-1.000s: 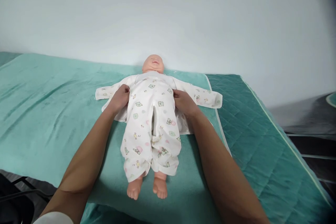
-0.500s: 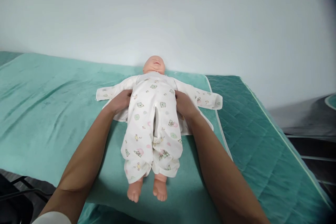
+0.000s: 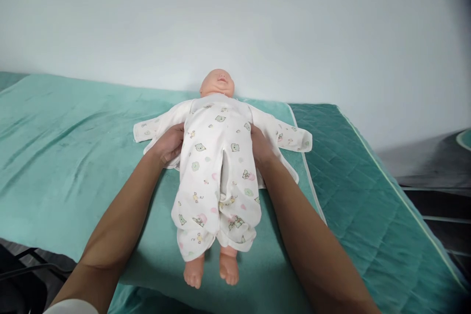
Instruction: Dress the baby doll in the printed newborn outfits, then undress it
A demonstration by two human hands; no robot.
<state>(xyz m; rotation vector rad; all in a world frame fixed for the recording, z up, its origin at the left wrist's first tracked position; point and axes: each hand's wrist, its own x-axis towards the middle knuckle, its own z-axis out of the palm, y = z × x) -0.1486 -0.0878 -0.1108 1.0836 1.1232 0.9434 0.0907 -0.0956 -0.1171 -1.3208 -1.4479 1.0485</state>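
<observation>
Doll (image 3: 217,157), laid face up on the green blanket (image 3: 73,132), is clasped at both sides by the left hand (image 3: 170,143) and right hand (image 3: 259,146), fingers closed around its body; an even grip under the trunk is judged best, so the head is not tipped.

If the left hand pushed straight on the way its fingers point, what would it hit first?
The doll: the left hand points forward and inward, fingers against the doll's clothed side. It would likely press into the torso at once; how far its fingertips reach underneath is hidden.
</observation>
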